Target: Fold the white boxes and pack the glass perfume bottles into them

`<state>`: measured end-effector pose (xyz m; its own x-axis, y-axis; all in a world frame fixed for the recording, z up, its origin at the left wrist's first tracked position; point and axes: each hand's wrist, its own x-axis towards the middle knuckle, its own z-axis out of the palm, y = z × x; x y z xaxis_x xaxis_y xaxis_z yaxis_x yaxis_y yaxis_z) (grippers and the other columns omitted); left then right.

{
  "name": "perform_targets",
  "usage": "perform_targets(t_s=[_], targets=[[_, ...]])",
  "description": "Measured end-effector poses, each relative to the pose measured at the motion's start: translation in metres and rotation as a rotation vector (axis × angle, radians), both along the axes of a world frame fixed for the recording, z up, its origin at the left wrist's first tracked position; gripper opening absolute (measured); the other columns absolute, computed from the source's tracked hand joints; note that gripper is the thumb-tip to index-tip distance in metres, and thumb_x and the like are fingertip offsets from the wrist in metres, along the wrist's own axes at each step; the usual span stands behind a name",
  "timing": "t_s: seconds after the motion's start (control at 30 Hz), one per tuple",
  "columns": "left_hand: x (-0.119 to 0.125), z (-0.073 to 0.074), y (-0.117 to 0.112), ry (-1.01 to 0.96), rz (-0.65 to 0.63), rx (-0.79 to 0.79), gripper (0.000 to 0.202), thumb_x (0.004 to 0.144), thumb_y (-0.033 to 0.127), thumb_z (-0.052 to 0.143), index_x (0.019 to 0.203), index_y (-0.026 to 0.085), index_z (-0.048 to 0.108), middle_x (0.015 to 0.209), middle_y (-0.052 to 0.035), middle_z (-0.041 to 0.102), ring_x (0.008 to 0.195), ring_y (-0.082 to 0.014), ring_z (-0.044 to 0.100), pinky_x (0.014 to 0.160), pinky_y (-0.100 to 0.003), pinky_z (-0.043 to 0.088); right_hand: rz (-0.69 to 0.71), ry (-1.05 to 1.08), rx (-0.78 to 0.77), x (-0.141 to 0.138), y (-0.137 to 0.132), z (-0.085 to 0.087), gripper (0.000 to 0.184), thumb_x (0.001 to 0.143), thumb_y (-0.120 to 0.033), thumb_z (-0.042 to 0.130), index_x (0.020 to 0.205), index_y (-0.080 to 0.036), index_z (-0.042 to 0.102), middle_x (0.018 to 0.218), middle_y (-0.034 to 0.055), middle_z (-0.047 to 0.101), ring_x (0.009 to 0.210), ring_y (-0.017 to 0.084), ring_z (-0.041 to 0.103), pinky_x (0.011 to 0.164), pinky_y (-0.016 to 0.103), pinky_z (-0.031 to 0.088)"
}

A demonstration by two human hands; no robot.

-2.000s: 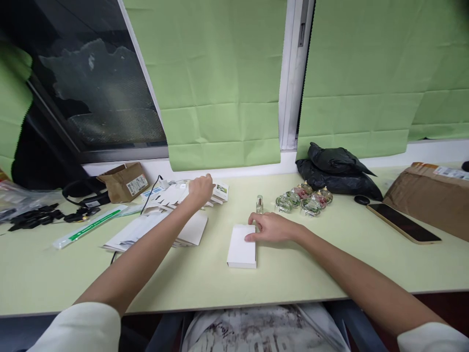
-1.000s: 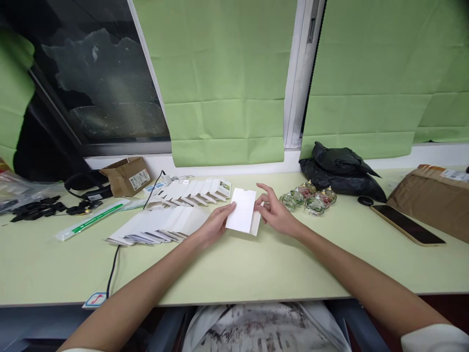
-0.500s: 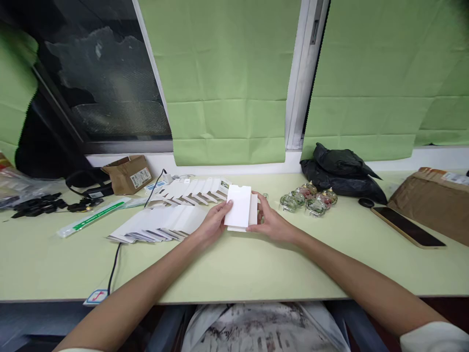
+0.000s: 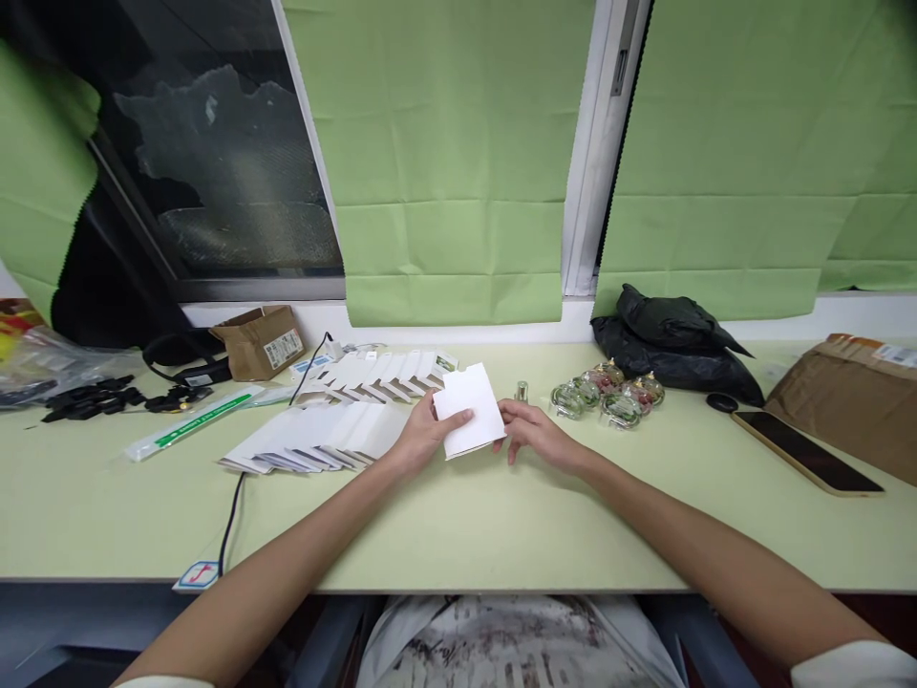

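My left hand [image 4: 422, 441] grips a small flat white carton [image 4: 469, 419] by its left edge, thumb on its face, holding it tilted just above the pale green table [image 4: 458, 535]. My right hand [image 4: 534, 435] meets the carton's right edge with curled fingers, touching or holding it. Just behind my right hand stands a small glass bottle with a silver cap [image 4: 522, 391]. To the left, a fanned row of flat white cartons [image 4: 315, 438] lies on the table, with a second fanned row [image 4: 379, 373] behind it.
Several round glass bottles [image 4: 608, 392] sit to the right before a black plastic bag [image 4: 666, 339]. A phone [image 4: 806, 438] and a brown parcel [image 4: 852, 397] lie far right. A small cardboard box [image 4: 259, 340], black cable [image 4: 229, 506], headphones and a long green-striped packet [image 4: 190, 430] occupy the left.
My left hand left the far row of cartons and joined the right at the white carton, which was lifted off the table and is now tilted between both hands.
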<state>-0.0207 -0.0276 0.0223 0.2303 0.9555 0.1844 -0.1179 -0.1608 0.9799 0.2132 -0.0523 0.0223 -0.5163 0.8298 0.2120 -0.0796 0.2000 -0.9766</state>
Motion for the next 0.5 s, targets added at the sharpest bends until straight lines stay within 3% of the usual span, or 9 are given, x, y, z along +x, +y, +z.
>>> perform_targets(t_s=[0.1,0.2,0.33,0.5], targets=[[-0.001,0.002,-0.003,0.064,-0.011,0.001,0.068,0.068,0.044,0.093,0.119,0.016,0.058,0.119,-0.0139,0.074,0.105,-0.0295,0.072,0.085,-0.04,0.059,-0.049,-0.059,0.024,-0.002,0.001,-0.004,0.028,0.092,-0.045,0.065,0.101,-0.018,0.064,0.084,0.0016,0.064,0.066,0.016,0.067,0.047,0.024,0.055],[-0.001,0.003,-0.006,0.079,-0.084,0.005,0.062,0.079,0.055,0.083,0.123,0.017,0.061,0.122,-0.0139,0.073,0.107,-0.0289,0.071,0.086,-0.038,0.058,-0.112,-0.103,0.061,-0.003,0.003,-0.008,0.04,0.092,-0.055,0.067,0.104,-0.017,0.064,0.069,-0.0022,0.06,0.049,0.012,0.058,0.04,0.024,0.051],[-0.004,0.0,-0.007,0.043,-0.234,-0.054,0.063,0.091,0.061,0.067,0.137,0.019,0.059,0.122,-0.0145,0.074,0.108,-0.0296,0.071,0.081,-0.036,0.059,-0.146,-0.054,0.07,-0.001,0.006,-0.009,0.045,0.092,-0.058,0.068,0.112,-0.018,0.062,0.073,-0.0009,0.065,0.047,0.013,0.06,0.043,0.027,0.054],[-0.011,0.003,-0.008,0.187,-0.181,0.024,0.067,0.088,0.06,0.072,0.138,0.017,0.06,0.107,-0.0119,0.077,0.087,-0.0247,0.073,0.069,-0.033,0.061,-0.048,-0.028,0.025,0.0,0.004,-0.006,0.058,0.092,-0.052,0.071,0.136,-0.024,0.046,0.07,-0.0023,0.069,0.05,0.017,0.066,0.046,0.03,0.059]])
